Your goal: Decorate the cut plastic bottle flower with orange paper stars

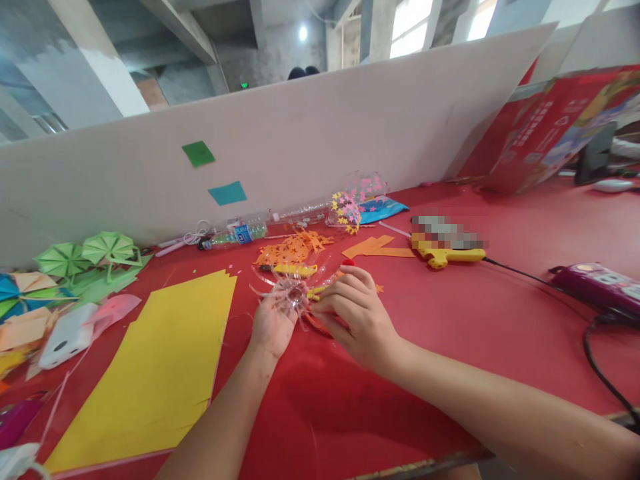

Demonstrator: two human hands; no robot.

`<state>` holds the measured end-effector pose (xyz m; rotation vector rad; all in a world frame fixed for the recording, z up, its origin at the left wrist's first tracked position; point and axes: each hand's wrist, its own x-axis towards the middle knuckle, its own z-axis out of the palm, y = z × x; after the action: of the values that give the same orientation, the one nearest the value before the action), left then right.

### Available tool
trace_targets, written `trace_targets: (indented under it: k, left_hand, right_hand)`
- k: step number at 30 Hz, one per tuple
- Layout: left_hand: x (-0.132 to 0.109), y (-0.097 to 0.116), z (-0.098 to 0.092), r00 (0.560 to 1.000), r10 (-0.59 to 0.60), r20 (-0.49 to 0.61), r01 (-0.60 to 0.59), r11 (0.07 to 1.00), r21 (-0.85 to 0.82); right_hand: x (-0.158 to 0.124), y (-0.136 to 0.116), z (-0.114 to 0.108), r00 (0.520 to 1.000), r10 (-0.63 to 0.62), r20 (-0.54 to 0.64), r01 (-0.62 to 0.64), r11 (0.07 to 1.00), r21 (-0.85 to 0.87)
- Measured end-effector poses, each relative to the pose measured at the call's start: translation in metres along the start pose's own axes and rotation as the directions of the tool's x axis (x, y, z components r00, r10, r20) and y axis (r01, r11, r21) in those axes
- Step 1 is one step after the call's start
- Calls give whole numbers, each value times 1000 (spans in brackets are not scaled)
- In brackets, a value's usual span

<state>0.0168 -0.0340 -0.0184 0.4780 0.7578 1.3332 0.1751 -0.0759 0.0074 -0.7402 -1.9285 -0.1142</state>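
My left hand (270, 327) holds a clear plastic bottle bottom (291, 292) cut into splayed strips, palm up beneath it. My right hand (353, 313) is beside it, fingers curled and pinching at one of the strips on its right side. A yellow-handled tool (293, 270), perhaps scissors or a knife, lies just behind the piece. Orange paper star cut-outs (290, 250) lie beyond that on the red table (450, 320).
A yellow paper sheet (155, 373) lies left. A yellow glue gun (447, 255) with cord lies right. Clear bottles (250, 230), a star-decorated clear piece (350, 203), green paper fans (95, 253) and a white partition (300, 140) stand behind. A purple box (595, 283) sits far right.
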Motion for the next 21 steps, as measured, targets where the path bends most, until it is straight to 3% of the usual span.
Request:
trace_targets:
  k: [21]
  left_hand:
    - [-2, -1, 2, 1000, -11, -16, 11, 1000, -22]
  right_hand:
    - [0, 0, 3, 999, 40, 6, -40, 998, 41]
